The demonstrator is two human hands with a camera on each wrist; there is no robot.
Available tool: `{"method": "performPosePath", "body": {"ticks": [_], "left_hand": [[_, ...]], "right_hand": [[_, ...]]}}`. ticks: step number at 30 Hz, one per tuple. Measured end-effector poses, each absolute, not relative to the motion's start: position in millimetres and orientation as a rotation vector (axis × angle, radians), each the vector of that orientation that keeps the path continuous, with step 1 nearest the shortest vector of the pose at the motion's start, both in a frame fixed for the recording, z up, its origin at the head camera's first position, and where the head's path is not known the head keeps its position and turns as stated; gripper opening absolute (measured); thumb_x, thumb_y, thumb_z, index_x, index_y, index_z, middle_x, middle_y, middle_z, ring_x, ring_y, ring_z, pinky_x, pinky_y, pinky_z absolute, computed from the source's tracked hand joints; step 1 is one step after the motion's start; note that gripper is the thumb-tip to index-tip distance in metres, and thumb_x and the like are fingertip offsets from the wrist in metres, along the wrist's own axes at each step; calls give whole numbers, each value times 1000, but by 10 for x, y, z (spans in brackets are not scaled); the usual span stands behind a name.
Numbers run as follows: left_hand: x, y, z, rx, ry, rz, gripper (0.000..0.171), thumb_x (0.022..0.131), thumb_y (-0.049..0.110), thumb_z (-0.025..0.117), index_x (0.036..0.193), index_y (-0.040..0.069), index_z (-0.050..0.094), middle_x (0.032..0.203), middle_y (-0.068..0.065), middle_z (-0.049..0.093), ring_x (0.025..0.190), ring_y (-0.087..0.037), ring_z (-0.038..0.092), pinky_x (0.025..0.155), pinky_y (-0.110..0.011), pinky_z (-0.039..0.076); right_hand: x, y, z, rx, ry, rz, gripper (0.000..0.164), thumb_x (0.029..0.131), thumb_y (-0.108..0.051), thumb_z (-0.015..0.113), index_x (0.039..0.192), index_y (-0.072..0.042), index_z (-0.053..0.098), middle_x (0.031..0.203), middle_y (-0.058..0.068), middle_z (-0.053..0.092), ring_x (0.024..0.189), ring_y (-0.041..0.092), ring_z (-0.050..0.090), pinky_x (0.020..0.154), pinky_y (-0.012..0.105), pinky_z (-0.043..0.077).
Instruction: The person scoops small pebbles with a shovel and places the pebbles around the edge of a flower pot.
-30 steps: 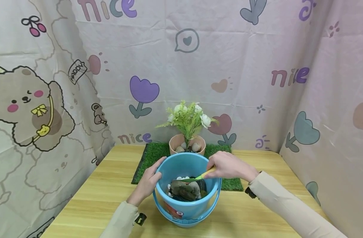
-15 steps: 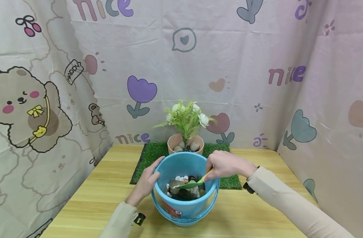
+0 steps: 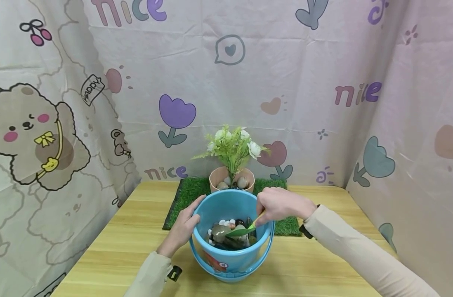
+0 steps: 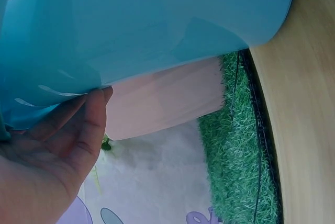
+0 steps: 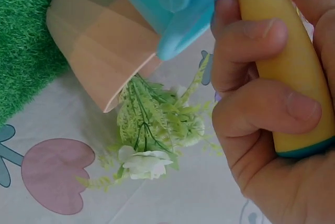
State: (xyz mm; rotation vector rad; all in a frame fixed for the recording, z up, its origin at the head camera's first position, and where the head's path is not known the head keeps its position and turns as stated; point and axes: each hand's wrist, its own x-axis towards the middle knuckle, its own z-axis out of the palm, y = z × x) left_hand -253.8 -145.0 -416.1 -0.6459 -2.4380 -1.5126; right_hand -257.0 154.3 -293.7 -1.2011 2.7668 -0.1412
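Note:
A light blue bucket (image 3: 226, 258) stands on the table with grey, dark and white stones (image 3: 220, 232) inside. My left hand (image 3: 182, 229) holds its left rim, thumb over the edge and fingers along the outside; the left wrist view shows the fingers (image 4: 94, 124) against the blue wall. My right hand (image 3: 280, 204) reaches over the right rim and grips a small garden trowel by its yellow handle (image 5: 285, 62), fingers curled round it. The trowel's green blade (image 3: 240, 232) lies over the stones, pointing left.
Behind the bucket, a pinkish pot (image 3: 232, 179) with stones and white artificial flowers (image 3: 254, 149) stands on a green turf mat (image 3: 191, 192). The bucket's handle (image 3: 232, 275) hangs down in front. A printed cloth (image 3: 315, 107) rises behind the wooden table (image 3: 111, 251).
The trowel blade has come forward and down, from behind the large stones to over them. The stones have shifted, baring more white ones at the back. My left hand stays on the rim.

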Motion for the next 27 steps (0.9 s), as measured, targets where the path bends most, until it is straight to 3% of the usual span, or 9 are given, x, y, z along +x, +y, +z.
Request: {"method": "performPosePath", "body": {"ticks": [13, 19, 27], "left_hand": [[-2545, -1457, -4180, -653, -2438, -1509, 65, 89, 3, 37, 153, 14, 35, 145, -17, 51, 123, -38, 58, 88, -47, 55], [-2541, -1452, -4165, -664, -2430, -1505, 65, 89, 3, 36, 153, 15, 34, 145, -16, 51, 123, -37, 58, 86, -44, 55], [-2534, -1447, -4137, -658, -2426, -1520, 64, 88, 3, 37, 152, 10, 36, 144, -17, 52, 121, -37, 59, 83, -40, 56]], "right_hand": [[-2614, 1437, -2992, -1241, 2696, -72, 51, 81, -38, 77, 42, -25, 46, 41, -16, 29, 42, 1, 22, 47, 20, 21], [-2655, 1488, -2910, -1213, 2660, -193, 44, 82, -38, 76, 47, -17, 59, 41, -16, 33, 41, 2, 22, 46, 20, 22], [-2687, 1451, -2791, -1202, 2498, -238, 45, 83, -33, 77, 47, -10, 60, 41, -12, 33, 43, 3, 17, 48, 20, 20]]}}
